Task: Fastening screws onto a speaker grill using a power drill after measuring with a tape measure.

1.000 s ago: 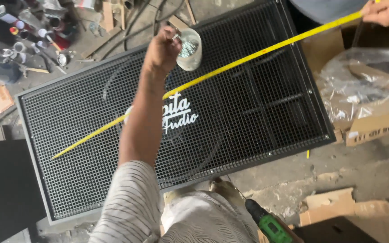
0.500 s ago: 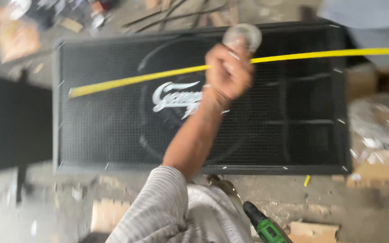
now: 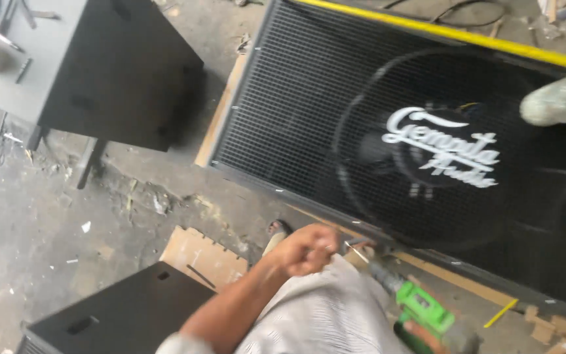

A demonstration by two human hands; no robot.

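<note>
Left hand [image 3: 309, 249]: grip pinching a thin, screw-like metal piece [image 3: 355, 248], low centre, just above the green drill [image 3: 420, 308]. Judged light, stiff, slippery; easily dropped, best held at the shank. Bright, slim, blurred. Right hand out of view. Black speaker grille [image 3: 296, 118] lies on the floor beyond.

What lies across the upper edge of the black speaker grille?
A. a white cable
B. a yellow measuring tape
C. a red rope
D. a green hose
B: a yellow measuring tape runs straight along the top edge of the black speaker grille; nothing red or white lies there, and the only green thing is the cordless drill near the person's closed hand.
</note>
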